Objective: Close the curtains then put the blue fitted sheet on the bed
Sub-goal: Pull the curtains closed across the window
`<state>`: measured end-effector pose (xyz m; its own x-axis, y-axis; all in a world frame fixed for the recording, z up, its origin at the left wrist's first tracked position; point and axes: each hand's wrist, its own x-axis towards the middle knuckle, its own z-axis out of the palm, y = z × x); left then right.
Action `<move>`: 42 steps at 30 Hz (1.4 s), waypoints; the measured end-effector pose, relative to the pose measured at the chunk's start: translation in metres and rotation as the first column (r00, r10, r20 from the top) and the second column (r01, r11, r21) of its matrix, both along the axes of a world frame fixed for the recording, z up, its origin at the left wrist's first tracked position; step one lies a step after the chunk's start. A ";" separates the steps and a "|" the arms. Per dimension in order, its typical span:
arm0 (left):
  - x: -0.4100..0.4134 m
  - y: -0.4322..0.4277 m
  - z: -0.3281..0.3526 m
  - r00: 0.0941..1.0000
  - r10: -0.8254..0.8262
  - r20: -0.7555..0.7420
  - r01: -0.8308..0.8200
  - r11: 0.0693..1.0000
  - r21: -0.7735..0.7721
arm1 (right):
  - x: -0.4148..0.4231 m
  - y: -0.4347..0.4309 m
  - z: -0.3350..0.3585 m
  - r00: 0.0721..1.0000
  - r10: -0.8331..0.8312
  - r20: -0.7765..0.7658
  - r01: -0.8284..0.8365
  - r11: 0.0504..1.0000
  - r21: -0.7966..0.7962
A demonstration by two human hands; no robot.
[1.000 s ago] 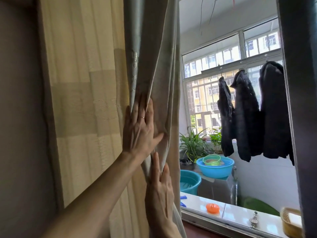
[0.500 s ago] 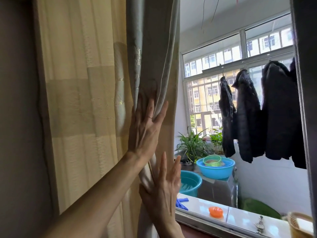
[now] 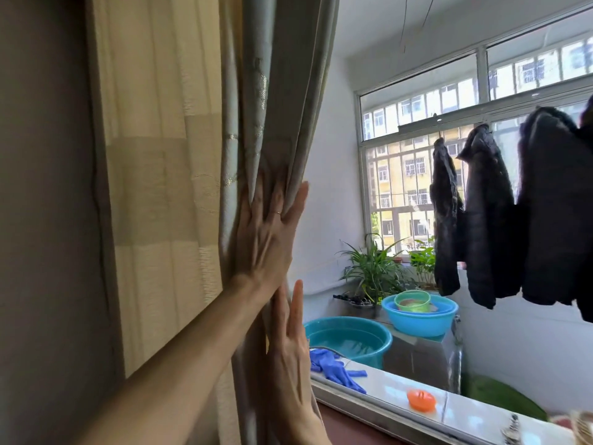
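A grey-green curtain (image 3: 288, 91) hangs bunched in folds at the left side of the window, beside a beige striped curtain (image 3: 160, 155). My left hand (image 3: 266, 239) reaches up from the lower left, its fingers tucked into the folds and one fold caught between thumb and forefinger. Just below it, my right hand (image 3: 288, 358) lies flat against the curtain's edge with straight fingers. Neither the bed nor the blue fitted sheet is in view.
The window sill (image 3: 465, 412) carries blue gloves (image 3: 333, 367) and an orange lid (image 3: 421, 400). Beyond it stand two blue basins (image 3: 349, 338) (image 3: 420, 319), potted plants (image 3: 375, 268) and dark jackets (image 3: 487, 213) hanging on a line. A brown wall fills the left.
My left hand has slid rightwards along the folds, and its thumb now hooks the curtain's outer edge. My right hand has turned flat against the fabric. The view has shifted slightly left.
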<state>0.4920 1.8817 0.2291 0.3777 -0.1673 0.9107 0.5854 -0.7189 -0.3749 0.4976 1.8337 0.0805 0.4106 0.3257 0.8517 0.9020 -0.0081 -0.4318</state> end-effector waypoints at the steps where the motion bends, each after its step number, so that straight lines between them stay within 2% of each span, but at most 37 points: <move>1: 0.000 0.007 0.002 1.000 0.009 0.000 -0.009 1.000 -0.006 | 0.001 0.008 0.000 1.000 -0.030 -0.003 0.030 0.999 -0.011; 3: -0.001 0.023 0.007 0.999 0.031 0.014 -0.031 0.999 -0.019 | 0.005 0.027 -0.002 0.995 -0.080 0.055 0.080 0.997 0.003; 6: -0.002 0.043 0.011 0.998 0.061 0.024 -0.061 0.998 -0.034 | 0.007 0.051 0.002 0.996 -0.083 0.010 0.084 0.993 -0.082; 12: -0.008 0.103 0.023 0.997 0.055 0.048 -0.055 0.998 -0.004 | -0.003 0.100 0.015 0.999 -0.033 0.033 0.037 0.993 -0.112; 20: -0.032 0.191 0.017 0.998 0.048 0.031 -0.046 0.996 -0.073 | -0.021 0.179 0.015 0.997 0.066 0.041 -0.058 0.984 -0.167; 24: -0.045 0.215 0.018 1.000 0.010 -0.011 -0.011 0.991 -0.135 | -0.022 0.202 0.017 0.990 0.138 0.020 -0.134 0.979 -0.151; 27: -0.050 0.227 0.017 0.999 0.002 -0.050 -0.008 0.993 -0.119 | -0.023 0.211 0.014 0.985 0.172 -0.012 -0.173 0.981 -0.085; 33: -0.049 0.225 0.019 0.999 -0.008 -0.042 0.010 0.999 0.035 | -0.020 0.222 0.006 0.998 0.024 -0.054 -0.023 1.000 0.021; 39: -0.043 0.216 0.018 0.999 -0.032 -0.033 0.034 0.997 0.065 | -0.013 0.218 0.011 0.995 -0.055 -0.079 0.061 0.995 0.081; 42: -0.040 0.210 0.019 0.999 -0.034 -0.029 0.035 0.999 0.030 | -0.011 0.216 0.013 0.995 -0.071 -0.065 0.077 0.993 0.092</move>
